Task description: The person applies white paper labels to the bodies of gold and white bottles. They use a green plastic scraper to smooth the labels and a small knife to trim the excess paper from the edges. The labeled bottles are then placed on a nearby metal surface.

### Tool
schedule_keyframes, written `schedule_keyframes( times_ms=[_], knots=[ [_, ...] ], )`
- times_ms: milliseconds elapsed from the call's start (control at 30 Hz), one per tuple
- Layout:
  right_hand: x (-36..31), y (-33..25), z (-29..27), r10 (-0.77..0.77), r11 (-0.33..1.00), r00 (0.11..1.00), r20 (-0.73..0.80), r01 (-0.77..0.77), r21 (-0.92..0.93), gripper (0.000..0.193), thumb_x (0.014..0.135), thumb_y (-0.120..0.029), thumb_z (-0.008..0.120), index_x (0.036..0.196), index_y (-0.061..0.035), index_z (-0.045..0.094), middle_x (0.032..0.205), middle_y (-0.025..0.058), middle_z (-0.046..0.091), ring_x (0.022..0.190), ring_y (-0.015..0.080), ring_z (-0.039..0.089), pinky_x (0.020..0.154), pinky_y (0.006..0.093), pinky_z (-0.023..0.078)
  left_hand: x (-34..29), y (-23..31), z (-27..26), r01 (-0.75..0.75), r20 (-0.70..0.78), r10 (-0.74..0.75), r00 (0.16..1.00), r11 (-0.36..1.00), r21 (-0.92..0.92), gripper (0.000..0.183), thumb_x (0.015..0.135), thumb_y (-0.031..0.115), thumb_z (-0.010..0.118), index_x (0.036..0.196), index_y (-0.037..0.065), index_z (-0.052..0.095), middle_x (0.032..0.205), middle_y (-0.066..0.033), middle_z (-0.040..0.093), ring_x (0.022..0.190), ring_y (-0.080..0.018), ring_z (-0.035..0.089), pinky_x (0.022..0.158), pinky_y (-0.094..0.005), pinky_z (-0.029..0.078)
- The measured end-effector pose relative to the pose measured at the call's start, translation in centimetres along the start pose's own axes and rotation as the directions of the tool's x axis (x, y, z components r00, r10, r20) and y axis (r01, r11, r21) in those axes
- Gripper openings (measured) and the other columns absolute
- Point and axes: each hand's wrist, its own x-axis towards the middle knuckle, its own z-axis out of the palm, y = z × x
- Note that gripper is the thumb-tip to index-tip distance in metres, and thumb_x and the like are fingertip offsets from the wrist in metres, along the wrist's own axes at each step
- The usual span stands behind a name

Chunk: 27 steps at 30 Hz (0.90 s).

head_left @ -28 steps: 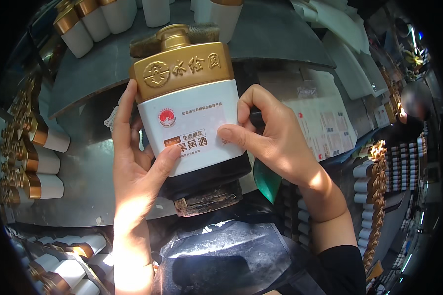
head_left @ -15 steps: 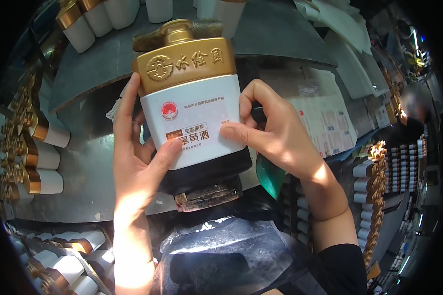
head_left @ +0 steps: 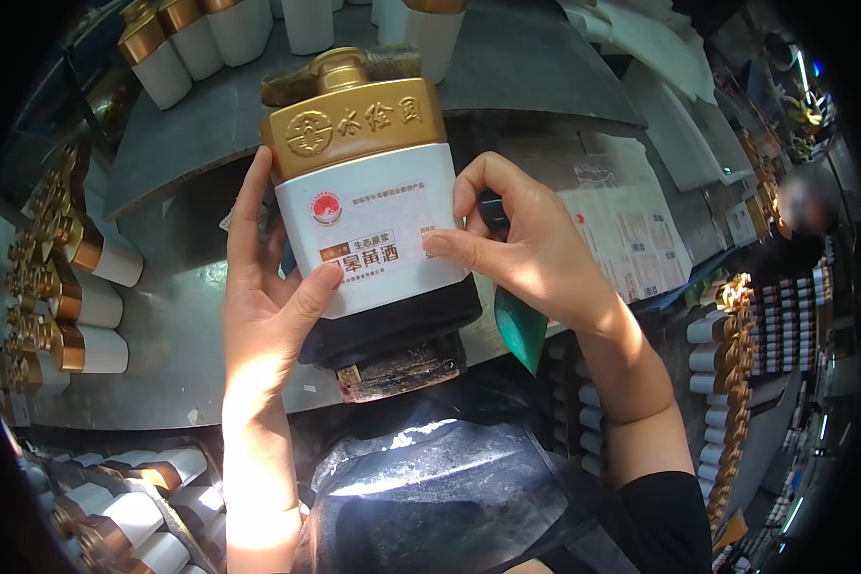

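Note:
A flat white bottle (head_left: pixel 373 182) with a gold shoulder and gold cap stands upright on a dark block (head_left: pixel 392 335) at the middle of the view. My left hand (head_left: pixel 268 306) clasps its left side, thumb pressed on the lower left of the front label (head_left: pixel 378 244). My right hand (head_left: pixel 536 253) is against the bottle's right edge, thumb and forefinger pinching the label's right border. A green scraper-like piece (head_left: pixel 521 330) shows beneath my right palm.
Rows of similar white-and-gold bottles lie at the left (head_left: pixel 86 297), lower left (head_left: pixel 134 507) and stand at the top (head_left: pixel 191 43). A sheet of printed labels (head_left: pixel 631 230) lies on the grey worktable (head_left: pixel 163 335). More bottles fill racks at the right (head_left: pixel 727 383). A shiny dark apron (head_left: pixel 440 497) is below.
The bottle and both hands have shifted slightly left and up in view. My right thumb has slid along the label's right edge; my left grip is unchanged.

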Motion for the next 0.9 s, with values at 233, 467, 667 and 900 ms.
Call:
schedule_keyframes(
  times_ms=[233,467,667,900],
  knots=[
    [0.2,-0.3,0.7,0.005,0.999,0.999,-0.040,-0.006,-0.035,0.034,0.079,-0.020,0.079,0.081,-0.0040,0.048,0.061,0.0024,0.051,0.058,0.0085,0.048,0.054,0.0252,0.041,0.2,-0.4,0.3,-0.048,0.000,0.048,0.999,0.998,-0.029,0.097,0.072,0.011,0.080,0.151,0.015,0.024,0.150,-0.0154,0.030,0.128,-0.0291,0.043,0.106,-0.0442,0.043],
    [0.3,0.0,0.3,0.055,0.995,0.998,0.022,-0.057,0.076,0.032,0.081,-0.018,0.077,0.083,-0.0038,0.049,0.065,0.0008,0.051,0.061,0.0068,0.047,0.055,0.0237,0.041,0.2,-1.0,-0.5,-0.011,-0.007,0.011,1.000,0.998,-0.061,0.095,0.073,0.016,0.081,0.151,0.013,0.027,0.152,-0.0108,0.029,0.128,-0.0298,0.043,0.106,-0.0446,0.043],
    [0.0,-0.3,0.4,0.014,1.000,1.000,0.025,-0.014,-0.007,0.030,0.085,-0.016,0.075,0.086,-0.0052,0.047,0.075,-0.0030,0.046,0.065,0.0033,0.041,0.057,0.0194,0.038,0.0,-0.8,0.0,-0.031,-0.038,0.031,0.999,1.000,0.000,0.087,0.077,0.013,0.078,0.150,0.015,0.031,0.151,-0.0107,0.032,0.129,-0.0284,0.042,0.105,-0.0436,0.044],
    [-5.9,0.2,1.4,-0.090,0.983,0.996,-0.013,0.086,-0.161,0.012,0.091,-0.004,0.056,0.102,0.0006,0.055,0.077,0.0059,0.056,0.061,0.0098,0.055,0.055,0.0233,0.044,0.0,-1.0,-0.2,-0.010,-0.044,0.005,0.999,0.995,-0.101,0.088,0.078,0.018,0.080,0.150,0.015,0.030,0.149,-0.0122,0.038,0.127,-0.0262,0.047,0.106,-0.0404,0.041]
  ],
)
